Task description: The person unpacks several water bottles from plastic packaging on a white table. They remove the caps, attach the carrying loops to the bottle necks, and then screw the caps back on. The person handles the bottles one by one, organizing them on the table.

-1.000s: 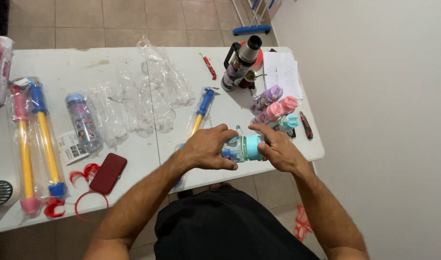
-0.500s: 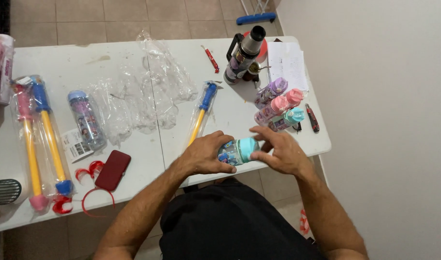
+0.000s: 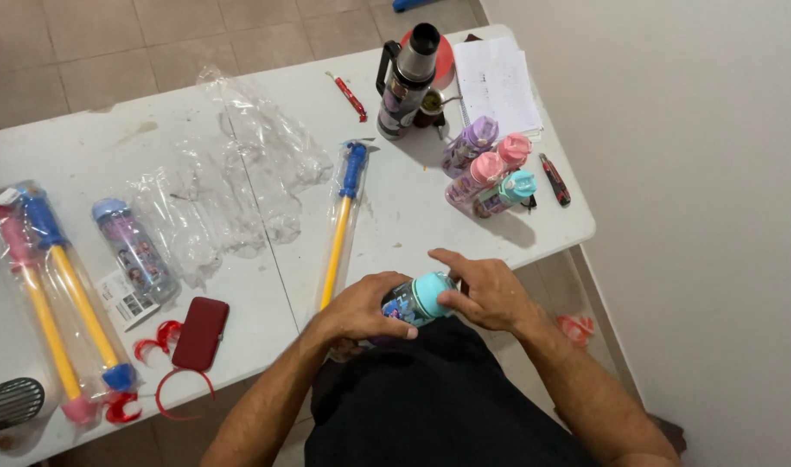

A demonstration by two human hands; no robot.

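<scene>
Both hands hold one small bottle with a printed body and a teal lid (image 3: 420, 298), lying sideways over the near edge of the white table (image 3: 93, 156). My left hand (image 3: 354, 313) wraps its body. My right hand (image 3: 482, 290) grips the teal lid end, fingers curled around it. Just left of my hands lies a yellow and blue water pump toy in clear wrap (image 3: 342, 220).
Several similar bottles with pink, purple and teal lids (image 3: 486, 169) stand at the right. A dark thermos (image 3: 406, 79), white papers (image 3: 497, 82), crumpled clear plastic (image 3: 231, 173), a wrapped bottle (image 3: 134, 249), more pump toys (image 3: 54, 294), a red case (image 3: 200, 332) and a red headband (image 3: 166, 389) lie around.
The bottle and both hands have drawn nearer to my body, off the table's edge. The camera view has shifted slightly.
</scene>
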